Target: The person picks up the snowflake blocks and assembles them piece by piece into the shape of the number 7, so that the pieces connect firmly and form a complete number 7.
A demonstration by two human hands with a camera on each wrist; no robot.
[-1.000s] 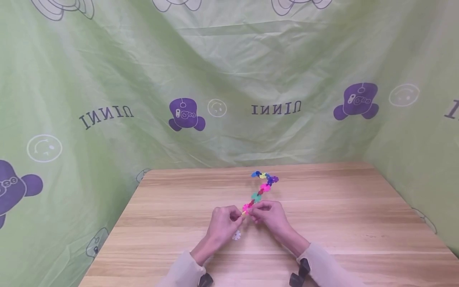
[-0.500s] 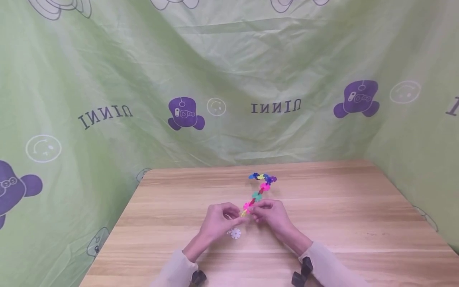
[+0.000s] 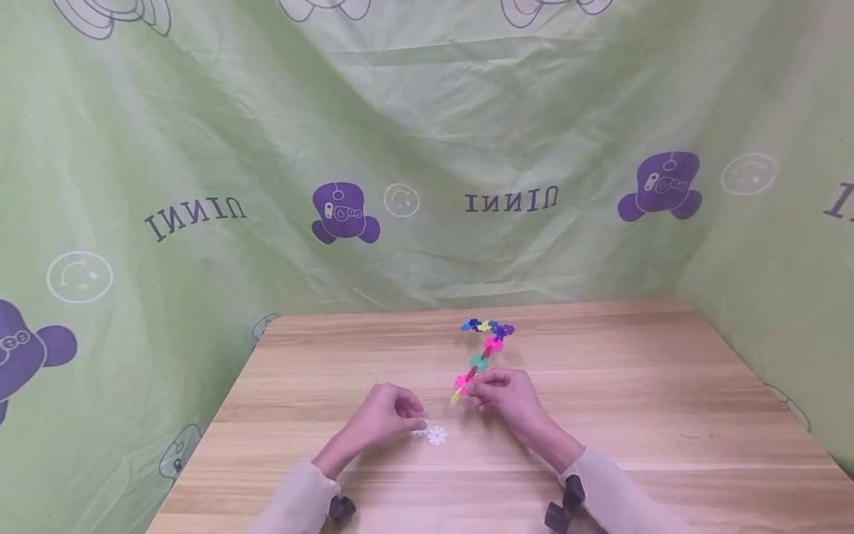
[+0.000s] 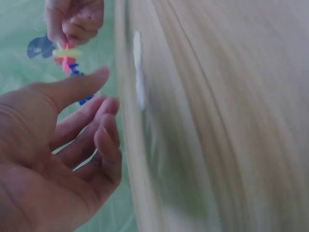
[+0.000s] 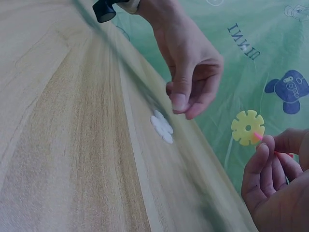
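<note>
My right hand pinches a chain of colourful notched plastic discs (snowflake building discs) near its close end, by a pink disc. A yellow disc with notches round its rim forms that end. Beyond the fingers the chain runs through red and a green disc, then bends left through purple, blue and yellow ones at the back. My left hand holds nothing, its thumb and fingers apart and loosely bent. Just under its fingertips, white notched discs lie on the table, partly hidden by the hand in the head view.
The wooden table reaches back to a green cloth printed with purple bears, which hangs behind it and at both sides. A dark wrist camera is worn on the right sleeve, another on the left.
My left hand has let go of the yellow disc at the chain's end and moved left and down to the white discs. The right hand has stayed in place, holding the chain.
</note>
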